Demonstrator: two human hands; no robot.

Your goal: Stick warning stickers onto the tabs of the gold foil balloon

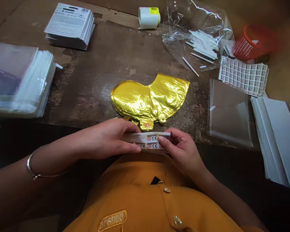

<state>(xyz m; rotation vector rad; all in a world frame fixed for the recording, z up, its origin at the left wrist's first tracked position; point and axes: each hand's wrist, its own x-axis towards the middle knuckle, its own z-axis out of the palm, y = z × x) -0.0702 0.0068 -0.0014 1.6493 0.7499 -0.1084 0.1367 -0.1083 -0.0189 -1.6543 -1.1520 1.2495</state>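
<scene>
Between my two hands, close to my body at the table's front edge, is a white sheet of printed stickers (152,145) with CE marks, bent over along its top. My left hand (111,138) pinches its left end between thumb and fingers. At the right end, my right hand (181,146) grips it, the thumb pressing on the printed side. Just beyond lies a gold foil balloon (147,96), flat on the table, its tabs toward me. A small round reddish sticker (147,125) shows on the middle tab.
Stacked clear plastic sleeves (31,87) and printed cards (70,27) lie left. A label roll (148,17) stands at the back. To the right are white sticks (204,43) on a clear bag, a red basket (252,43), a sticker sheet (244,75), a plastic sleeve (229,112) and white paper strips (280,135).
</scene>
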